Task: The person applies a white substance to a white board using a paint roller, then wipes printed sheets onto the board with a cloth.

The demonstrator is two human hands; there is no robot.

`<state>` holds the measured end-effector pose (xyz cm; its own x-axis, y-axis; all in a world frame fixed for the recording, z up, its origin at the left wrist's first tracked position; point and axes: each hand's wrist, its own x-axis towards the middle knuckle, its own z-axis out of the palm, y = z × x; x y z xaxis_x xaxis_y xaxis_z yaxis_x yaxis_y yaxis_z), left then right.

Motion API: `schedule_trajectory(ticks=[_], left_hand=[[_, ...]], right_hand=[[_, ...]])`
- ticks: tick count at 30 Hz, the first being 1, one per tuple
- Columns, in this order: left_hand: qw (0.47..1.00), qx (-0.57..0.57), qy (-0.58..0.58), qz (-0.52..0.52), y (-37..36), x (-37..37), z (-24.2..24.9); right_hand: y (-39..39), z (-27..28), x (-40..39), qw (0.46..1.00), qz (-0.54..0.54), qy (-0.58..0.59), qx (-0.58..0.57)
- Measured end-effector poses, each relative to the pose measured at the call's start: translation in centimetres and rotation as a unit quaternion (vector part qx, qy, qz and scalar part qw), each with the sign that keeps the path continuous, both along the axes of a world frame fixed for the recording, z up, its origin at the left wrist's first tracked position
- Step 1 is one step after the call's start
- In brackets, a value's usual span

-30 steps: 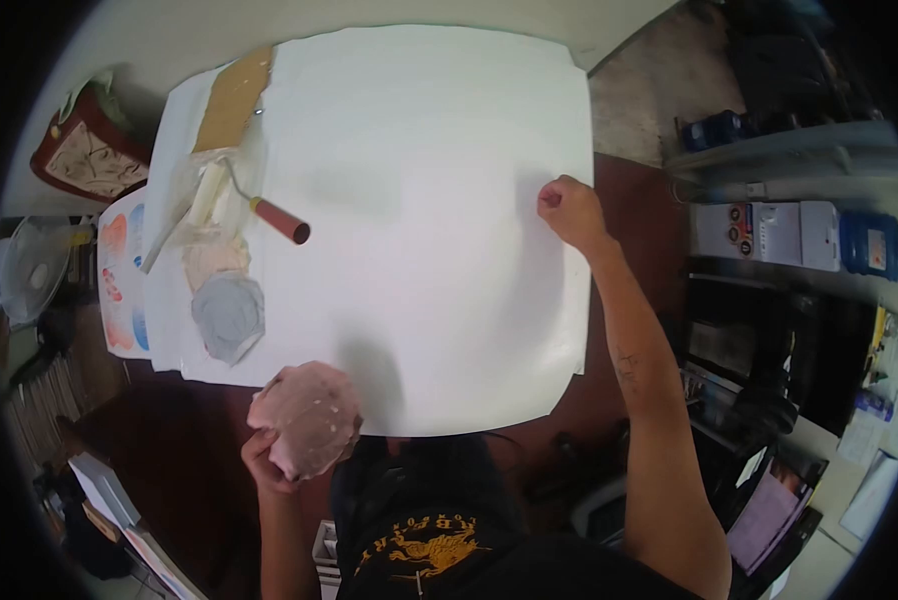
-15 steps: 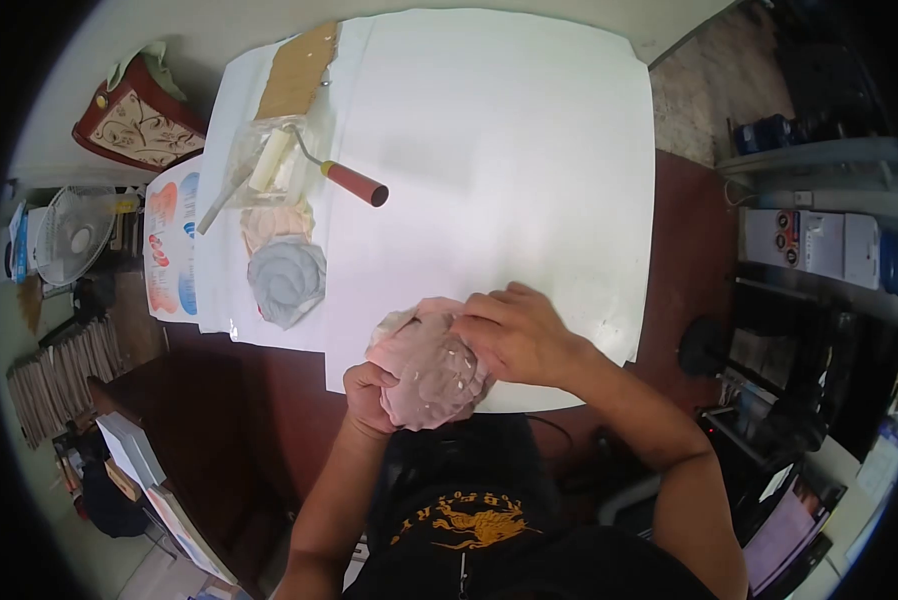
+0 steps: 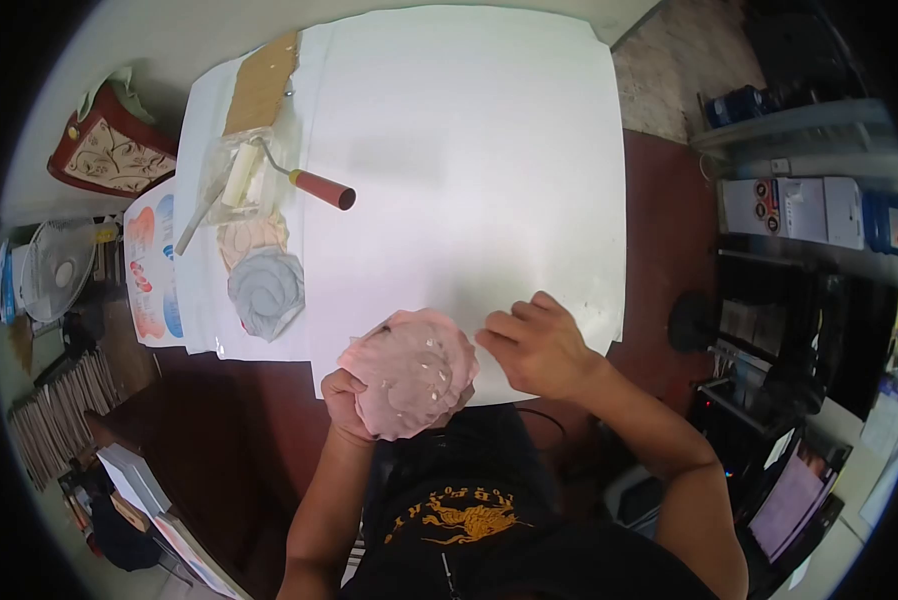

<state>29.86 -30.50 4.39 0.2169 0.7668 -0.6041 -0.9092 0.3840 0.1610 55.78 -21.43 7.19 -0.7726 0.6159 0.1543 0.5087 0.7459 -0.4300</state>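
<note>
A round, pinkish ruffled fabric piece [image 3: 414, 372] with small white flecks on it is held near the front edge of the white-covered table [image 3: 469, 200]. My left hand [image 3: 345, 402] grips its lower left edge, thumb on top. Just right of the piece, apart from it, my right hand [image 3: 541, 348] is raised with its fingers curled and the fingertips pinched; whatever may be between them is too small to make out.
At the table's left lie a grey-blue rosette [image 3: 267, 292], a peach piece [image 3: 252, 238], a plastic tray [image 3: 231, 185], a red-handled roller [image 3: 321, 188] and brown cardboard [image 3: 261, 85]. A fan [image 3: 61, 270] stands farther left.
My right hand has come off the pink piece and moved a little to the right. The piece, still in my left hand, shows more of its face. The view has shifted slightly.
</note>
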Motion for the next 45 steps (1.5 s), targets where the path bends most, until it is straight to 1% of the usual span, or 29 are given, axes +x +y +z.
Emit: schedule_trajectory(ticks=[3,5,7,8,11,13,14,15,16,17,19,20,23,29,32,35,38,41,44,45], left_hand=[[0.999,0.011,0.016,-0.032,0.3,0.2,0.1],[0.998,0.021,0.011,-0.063,0.7,1.4,0.6],[0.995,0.038,0.002,-0.091,0.8,2.1,1.3],[0.995,0.01,0.003,-0.094,0.6,2.0,1.2],[0.995,0.033,0.028,-0.088,0.4,0.9,0.7],[0.996,0.013,0.053,-0.069,-0.8,-0.8,-0.6],[0.996,0.003,0.066,-0.058,-1.1,-1.2,-1.0],[0.996,0.027,0.062,-0.062,-0.9,-1.7,-1.2],[0.995,0.05,0.057,-0.067,-0.6,-1.9,-1.3],[0.993,0.072,0.053,-0.071,-0.4,-1.9,-1.3],[0.996,0.048,0.056,-0.056,0.0,-1.6,-0.3],[0.997,0.036,0.057,-0.048,0.1,-1.5,0.0],[0.996,0.042,0.057,-0.048,0.1,-1.8,-0.1],[0.998,0.035,0.044,-0.04,-0.5,-2.2,-0.7],[0.997,0.041,0.046,-0.038,-0.6,-2.2,-0.4],[0.997,0.037,0.063,-0.035,-0.7,-2.3,-0.2],[0.998,0.034,0.047,-0.037,-0.7,-2.5,-0.3],[0.997,0.032,0.052,-0.039,-0.6,-2.5,-0.2],[0.997,0.036,0.059,-0.046,-0.5,-2.4,-0.2],[0.996,0.036,0.064,-0.047,-0.5,-2.4,-0.1]], right_hand=[[-1.3,0.7,0.4,0.999,-0.028,0.025,-0.026],[-2.5,0.9,-0.3,0.998,-0.014,0.051,-0.034],[-3.8,0.3,-1.1,0.993,-0.06,0.048,-0.085],[-4.0,0.0,-0.4,0.992,-0.092,0.033,-0.078],[-4.1,-1.2,1.9,0.982,-0.175,-0.012,-0.068],[-4.0,-2.8,5.2,0.965,-0.256,-0.022,-0.056],[-4.4,-4.2,7.4,0.936,-0.342,0.025,-0.078],[-4.8,-5.5,9.4,0.904,-0.412,0.028,-0.109],[-4.7,-5.6,10.7,0.871,-0.467,0.021,-0.15],[-4.5,-6.0,11.3,0.869,-0.471,0.012,-0.151],[-4.1,-6.5,12.0,0.862,-0.481,-0.007,-0.156],[-3.8,-7.0,11.8,0.865,-0.48,0.007,-0.143],[-3.0,-8.0,11.4,0.863,-0.483,-0.031,-0.144],[-3.0,-9.3,11.6,0.872,-0.459,-0.056,-0.161],[-4.0,-8.6,13.3,0.851,-0.494,0.066,-0.168],[-5.1,-8.3,14.7,0.823,-0.53,0.049,-0.197],[-5.3,-9.2,14.7,0.847,-0.503,0.045,-0.164],[-4.8,-9.7,13.7,0.857,-0.497,0.037,-0.132],[-4.5,-10.2,13.5,0.862,-0.487,0.002,-0.138],[-4.4,-10.0,13.2,0.863,-0.484,0.028,-0.145]])
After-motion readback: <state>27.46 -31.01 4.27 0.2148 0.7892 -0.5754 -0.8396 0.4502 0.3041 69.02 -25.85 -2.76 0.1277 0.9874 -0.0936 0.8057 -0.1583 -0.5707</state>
